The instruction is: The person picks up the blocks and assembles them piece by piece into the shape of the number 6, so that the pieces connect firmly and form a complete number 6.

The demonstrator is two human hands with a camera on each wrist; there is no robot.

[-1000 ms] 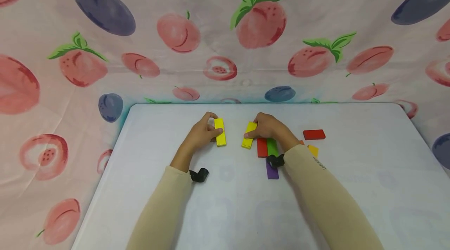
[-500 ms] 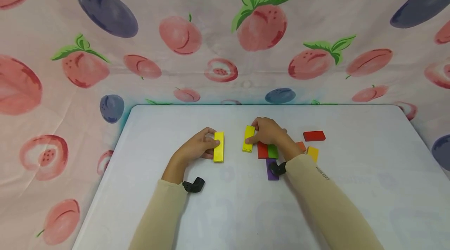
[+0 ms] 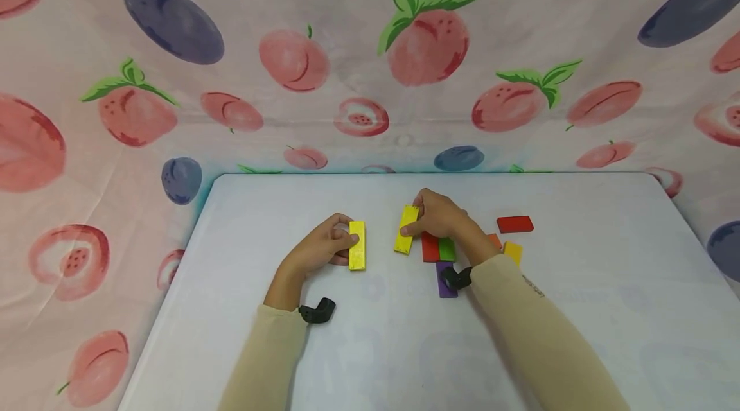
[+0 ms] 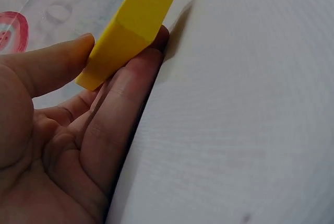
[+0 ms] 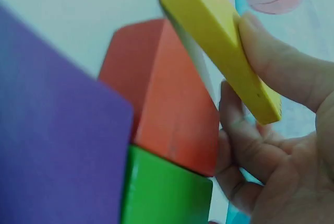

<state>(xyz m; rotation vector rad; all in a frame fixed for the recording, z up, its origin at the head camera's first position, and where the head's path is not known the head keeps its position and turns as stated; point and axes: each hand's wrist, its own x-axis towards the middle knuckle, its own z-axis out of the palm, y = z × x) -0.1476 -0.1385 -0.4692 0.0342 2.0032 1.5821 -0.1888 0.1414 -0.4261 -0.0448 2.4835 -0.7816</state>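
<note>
My left hand [image 3: 318, 247] pinches a yellow block [image 3: 357, 246] between thumb and fingers. In the left wrist view, that block [image 4: 133, 18] tilts a little above the white surface, with the fingers beneath it. To the right, my right hand [image 3: 442, 215] grips a second yellow block [image 3: 409, 213] by its side, leaning slightly. The right wrist view shows the thumb on one face of this block [image 5: 219, 41]. Just under my right hand lie a red block [image 3: 430, 249] and a green block [image 3: 447, 250], side by side. A purple block [image 3: 446, 289] lies nearer me, touching or close to them.
Right of my right forearm are a red block [image 3: 515, 224], a yellow-orange block [image 3: 512, 252] and a partly hidden orange block [image 3: 494, 241]. The white table [image 3: 376, 347] ends at a fruit-print cloth [image 3: 361, 64] behind. A black wrist camera [image 3: 318, 311] sits on my left wrist.
My left hand has drawn its yellow block toward me, and the block stands straighter. The right hand's yellow block has shifted slightly and changed its tilt. The other blocks stay put.
</note>
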